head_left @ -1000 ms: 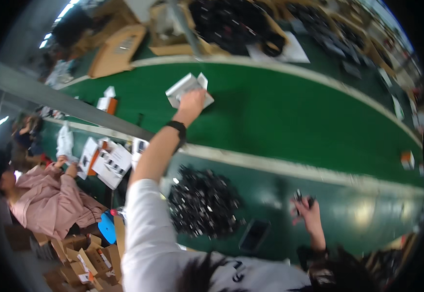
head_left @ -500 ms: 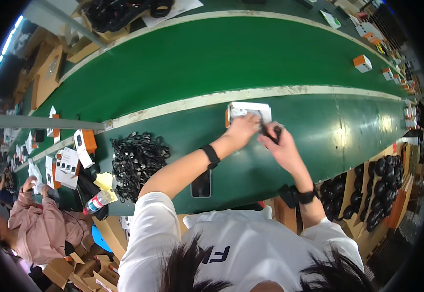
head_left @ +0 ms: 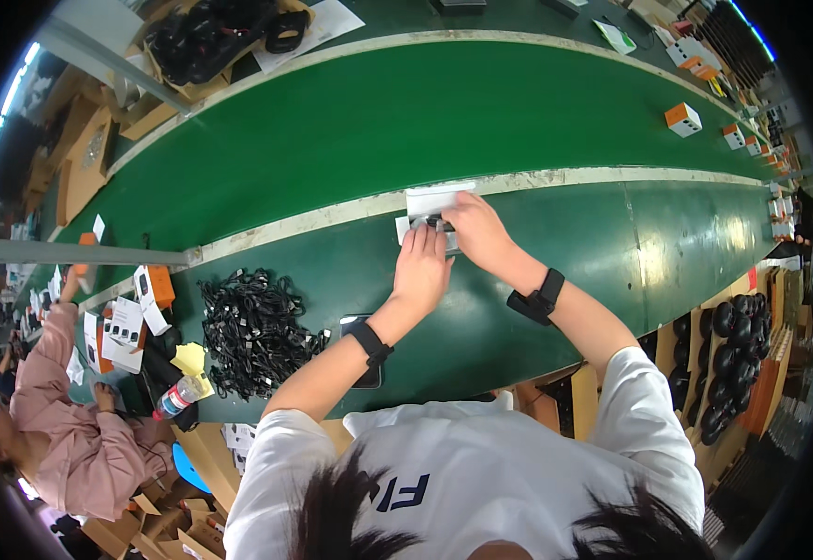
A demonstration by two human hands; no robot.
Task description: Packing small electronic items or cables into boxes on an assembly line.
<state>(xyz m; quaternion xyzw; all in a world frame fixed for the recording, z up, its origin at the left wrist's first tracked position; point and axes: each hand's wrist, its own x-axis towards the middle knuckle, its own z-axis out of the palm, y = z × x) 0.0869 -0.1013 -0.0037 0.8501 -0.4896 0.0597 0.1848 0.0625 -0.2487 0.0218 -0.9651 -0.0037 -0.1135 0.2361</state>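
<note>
A small white box (head_left: 434,200) lies on the green bench with its lid flap raised at the far side. My left hand (head_left: 423,271) is at the near side of it, closed over its edge with the fingertips at the opening. From the right my right hand (head_left: 483,229) reaches over the box, fingers bent and bunched beside the flap. Something dark (head_left: 433,222) shows in the opening between my hands; the fingers cover most of it. What my right fingers grip is hidden. Left of my left forearm is a heap of black cables (head_left: 255,331).
A phone (head_left: 369,375) lies partly under my left forearm. A bottle (head_left: 177,398) and orange-white boxes (head_left: 156,291) stand at the left, near a person in a pink sleeve (head_left: 75,425). Beyond a pale rail runs a green belt (head_left: 406,103) carrying a box (head_left: 683,119). Black round items (head_left: 733,355) fill cartons at lower right.
The box and both hands have shifted left. My right hand has swung over the box with the dark item. At the left, the other person's arm has reached forward.
</note>
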